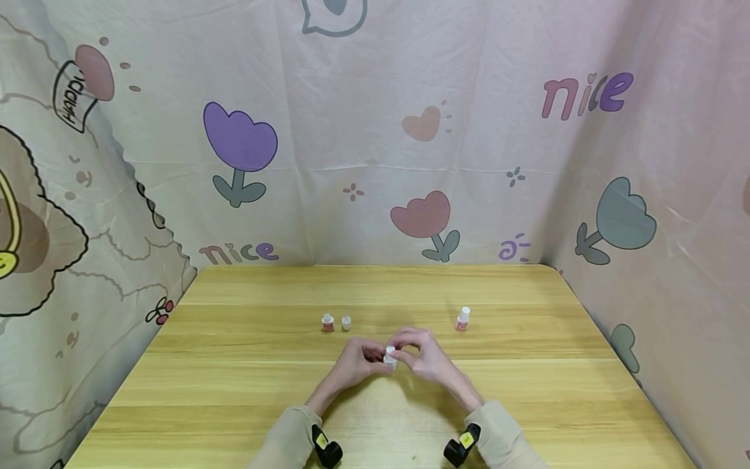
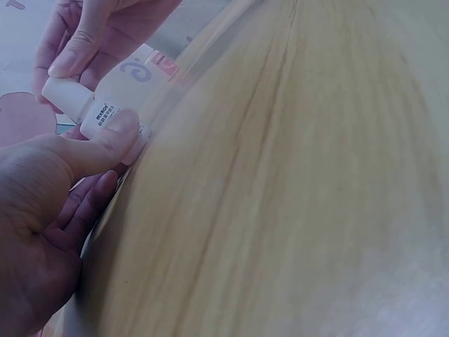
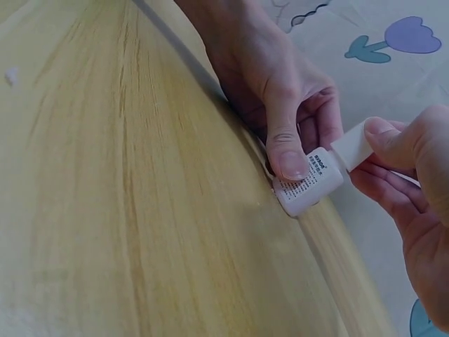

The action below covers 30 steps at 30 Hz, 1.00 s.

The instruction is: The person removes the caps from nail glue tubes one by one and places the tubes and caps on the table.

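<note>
Midway between the left and right edges of the wooden table (image 1: pixel 234 378), some way in from its far edge, a person works on a small white bottle (image 3: pixel 316 185) with both hands. The left hand (image 1: pixel 355 362) grips the bottle's body, its thumb pressed flat across the printed face. The right hand (image 1: pixel 428 357) pinches the white cap (image 3: pixel 353 146) between thumb and fingers.

The step in hand looks like working the cap at the bottle's neck; whether it is being loosened or tightened cannot be told. The next move seems to call for the left hand to hold the body steady against twisting while the right turns the cap in line with the neck, without tipping it sideways.

The bottle's long axis runs roughly upright from the table top, cap end uppermost and base down, though both wrist views show it on a slant. The cap sits about in line with the body. The printed face is turned toward the person's side of the table. Whether the base touches the wood cannot be made out.

Beyond the hands, nearer the far edge, a red-labelled bottle (image 1: pixel 328 323) stands left of centre, with a small white piece (image 1: pixel 346 323), probably a loose cap, just beside it. Toward the far right corner, well apart from these, stands a capped bottle (image 1: pixel 463 319), upright.
</note>
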Each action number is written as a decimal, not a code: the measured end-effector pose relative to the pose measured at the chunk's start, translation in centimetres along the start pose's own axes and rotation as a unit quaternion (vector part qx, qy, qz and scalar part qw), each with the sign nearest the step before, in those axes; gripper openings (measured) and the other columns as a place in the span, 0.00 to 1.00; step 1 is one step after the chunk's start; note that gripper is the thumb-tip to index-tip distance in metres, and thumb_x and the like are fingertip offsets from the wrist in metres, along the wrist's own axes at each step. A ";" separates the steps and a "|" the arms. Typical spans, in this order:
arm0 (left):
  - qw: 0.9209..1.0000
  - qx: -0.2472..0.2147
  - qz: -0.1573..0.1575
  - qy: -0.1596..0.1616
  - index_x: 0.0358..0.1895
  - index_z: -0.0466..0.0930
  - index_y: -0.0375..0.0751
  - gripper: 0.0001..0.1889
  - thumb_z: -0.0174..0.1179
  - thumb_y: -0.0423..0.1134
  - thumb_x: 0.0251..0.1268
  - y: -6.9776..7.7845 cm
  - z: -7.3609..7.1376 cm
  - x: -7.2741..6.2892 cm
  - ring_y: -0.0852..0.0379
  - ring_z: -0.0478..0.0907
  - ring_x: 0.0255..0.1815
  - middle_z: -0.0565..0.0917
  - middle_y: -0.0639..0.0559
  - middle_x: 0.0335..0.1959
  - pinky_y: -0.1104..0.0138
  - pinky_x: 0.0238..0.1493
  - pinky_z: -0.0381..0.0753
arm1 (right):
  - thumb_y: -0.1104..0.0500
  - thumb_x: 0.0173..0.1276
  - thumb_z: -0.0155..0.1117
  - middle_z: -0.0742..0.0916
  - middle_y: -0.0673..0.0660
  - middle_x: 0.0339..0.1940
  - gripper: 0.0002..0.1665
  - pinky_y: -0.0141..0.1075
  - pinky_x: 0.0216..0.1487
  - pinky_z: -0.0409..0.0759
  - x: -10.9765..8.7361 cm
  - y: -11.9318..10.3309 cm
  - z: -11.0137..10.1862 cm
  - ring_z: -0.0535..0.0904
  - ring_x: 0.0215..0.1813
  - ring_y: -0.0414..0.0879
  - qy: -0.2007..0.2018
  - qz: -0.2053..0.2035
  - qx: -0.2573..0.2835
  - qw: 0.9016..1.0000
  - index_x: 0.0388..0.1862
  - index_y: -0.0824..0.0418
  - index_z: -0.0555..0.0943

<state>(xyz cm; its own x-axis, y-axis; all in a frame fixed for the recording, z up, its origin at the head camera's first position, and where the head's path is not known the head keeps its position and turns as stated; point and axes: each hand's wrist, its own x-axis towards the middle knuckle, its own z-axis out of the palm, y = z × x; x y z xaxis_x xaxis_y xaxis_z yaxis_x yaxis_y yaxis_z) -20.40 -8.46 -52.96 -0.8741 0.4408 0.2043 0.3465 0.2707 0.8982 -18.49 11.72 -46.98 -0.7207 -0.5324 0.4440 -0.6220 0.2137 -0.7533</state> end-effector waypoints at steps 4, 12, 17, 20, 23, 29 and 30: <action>1.000 -0.001 0.006 -0.001 0.38 0.89 0.34 0.10 0.76 0.32 0.52 -0.1 0.0 0.0 0.71 0.82 0.29 0.90 0.40 0.32 0.73 0.34 0.83 | 0.76 0.65 0.63 0.88 0.69 0.39 0.09 0.49 0.53 0.85 0.0 -0.1 -0.2 0.84 0.41 0.61 -0.015 0.011 0.022 1.000 0.43 0.74 0.84; 1.000 -0.005 0.000 -0.001 0.39 0.89 0.35 0.10 0.75 0.33 0.53 0.0 0.0 0.0 0.70 0.82 0.28 0.90 0.40 0.32 0.74 0.35 0.82 | 0.73 0.61 0.69 0.89 0.67 0.38 0.08 0.48 0.50 0.86 -0.2 0.0 0.1 0.85 0.38 0.55 0.019 0.029 0.030 0.999 0.41 0.72 0.84; 1.000 -0.009 -0.004 0.000 0.39 0.89 0.35 0.11 0.76 0.33 0.52 -0.1 0.1 -0.1 0.71 0.81 0.28 0.90 0.40 0.32 0.74 0.34 0.81 | 0.73 0.58 0.73 0.89 0.65 0.35 0.08 0.44 0.46 0.87 -0.2 0.1 0.3 0.84 0.36 0.45 0.042 0.038 0.019 0.998 0.37 0.70 0.85; 1.000 -0.013 -0.002 0.001 0.39 0.89 0.35 0.10 0.76 0.33 0.53 -0.1 0.1 -0.1 0.70 0.81 0.28 0.90 0.40 0.32 0.74 0.34 0.81 | 0.73 0.58 0.73 0.89 0.64 0.34 0.08 0.43 0.46 0.87 -0.2 0.2 0.4 0.84 0.36 0.43 0.044 0.041 0.015 0.998 0.37 0.69 0.85; 1.000 -0.015 0.001 0.001 0.39 0.89 0.36 0.10 0.76 0.33 0.53 -0.2 0.1 -0.1 0.68 0.82 0.28 0.90 0.40 0.32 0.74 0.34 0.81 | 0.72 0.59 0.72 0.89 0.63 0.35 0.07 0.44 0.47 0.87 -0.2 0.2 0.4 0.84 0.37 0.43 0.043 0.045 0.010 0.998 0.37 0.69 0.86; 1.000 -0.007 -0.006 0.007 0.39 0.89 0.35 0.11 0.76 0.31 0.51 -0.1 0.2 -0.1 0.62 0.83 0.29 0.90 0.39 0.32 0.74 0.33 0.81 | 0.73 0.61 0.70 0.88 0.64 0.35 0.06 0.45 0.49 0.86 -0.2 -0.1 0.2 0.85 0.38 0.46 0.030 0.044 0.016 0.998 0.38 0.70 0.86; 1.000 -0.004 -0.008 0.008 0.39 0.89 0.34 0.11 0.75 0.30 0.51 -0.1 0.2 -0.1 0.60 0.83 0.29 0.90 0.38 0.32 0.74 0.33 0.81 | 0.73 0.61 0.70 0.88 0.65 0.36 0.06 0.45 0.50 0.86 -0.2 -0.1 0.2 0.85 0.38 0.47 0.027 0.044 0.019 0.998 0.38 0.70 0.86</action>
<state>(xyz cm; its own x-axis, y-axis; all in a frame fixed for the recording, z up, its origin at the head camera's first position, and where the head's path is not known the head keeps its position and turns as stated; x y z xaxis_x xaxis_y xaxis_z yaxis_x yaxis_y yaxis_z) -20.29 -8.37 -53.14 -0.8846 0.4231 0.1963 0.3298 0.2698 0.9047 -18.18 11.65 -47.06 -0.7880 -0.4672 0.4010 -0.5450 0.2261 -0.8074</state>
